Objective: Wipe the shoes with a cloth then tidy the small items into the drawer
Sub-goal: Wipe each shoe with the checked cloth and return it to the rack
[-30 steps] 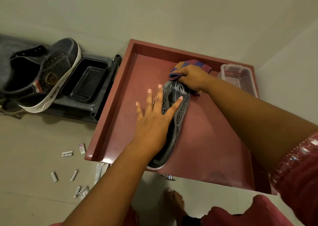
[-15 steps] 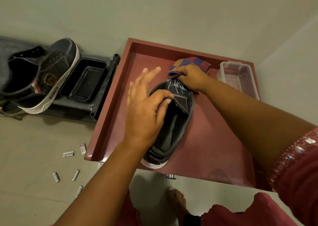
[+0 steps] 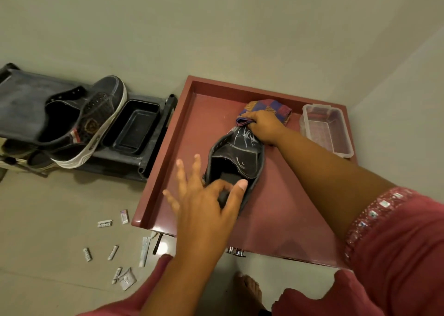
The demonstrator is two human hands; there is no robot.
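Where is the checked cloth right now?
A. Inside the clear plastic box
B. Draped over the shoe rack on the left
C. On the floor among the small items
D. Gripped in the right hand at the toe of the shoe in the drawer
D: the right hand grips the checked cloth against the toe of the dark shoe, which lies in the red drawer.

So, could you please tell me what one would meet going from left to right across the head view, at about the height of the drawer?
Dark sneaker on the rack → black tray → red drawer's left wall → shoe being wiped → clear plastic box.
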